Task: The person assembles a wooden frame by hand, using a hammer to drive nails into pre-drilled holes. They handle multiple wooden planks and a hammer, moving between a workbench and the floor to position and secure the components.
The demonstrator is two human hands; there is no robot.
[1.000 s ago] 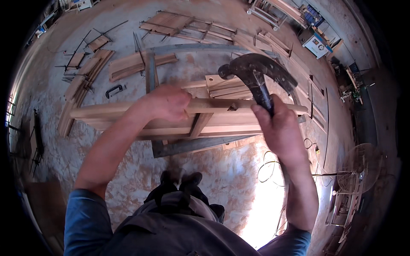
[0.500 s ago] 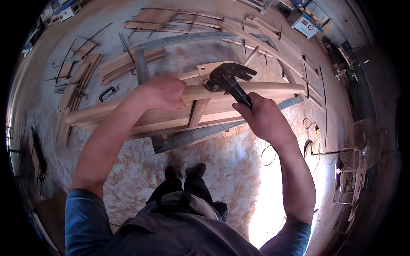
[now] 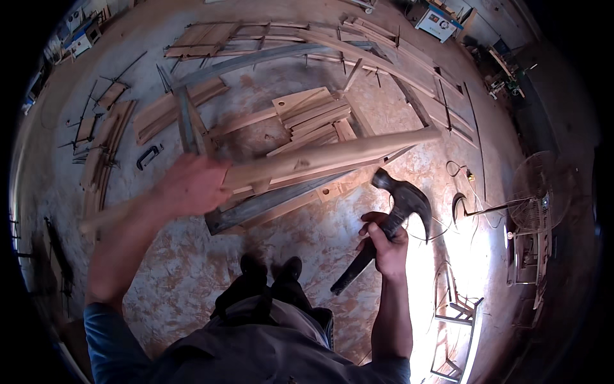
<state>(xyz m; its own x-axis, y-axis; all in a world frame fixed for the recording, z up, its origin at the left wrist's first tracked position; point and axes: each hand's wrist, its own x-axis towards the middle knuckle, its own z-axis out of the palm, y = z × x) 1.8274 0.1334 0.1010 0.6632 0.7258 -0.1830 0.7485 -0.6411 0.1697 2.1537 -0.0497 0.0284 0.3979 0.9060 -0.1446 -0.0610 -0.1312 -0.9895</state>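
My right hand [image 3: 389,246] is closed around the handle of a black claw hammer [image 3: 409,200], held off to the right of the wooden piece with its head pointing away from me. The left hand [image 3: 195,184] wraps over a long pale wooden frame [image 3: 345,152], slightly curved, which is tilted on a dark metal stand [image 3: 281,200]. Its left end passes behind my left forearm. A crosspiece shows only partly under its near edge. The hammer head is apart from the wood.
Several short boards [image 3: 313,125] are stacked beyond the frame. Long planks and clamps [image 3: 377,61] lie farther off, and more boards [image 3: 109,153] lie left beside a C-clamp [image 3: 149,157]. A fan [image 3: 534,201] and a metal frame [image 3: 457,342] stand at the right.
My right hand has drawn the hammer back from the wood, toward me. The left hand has moved left and down onto the wooden frame, which has tilted, uncovering the stacked boards behind it.
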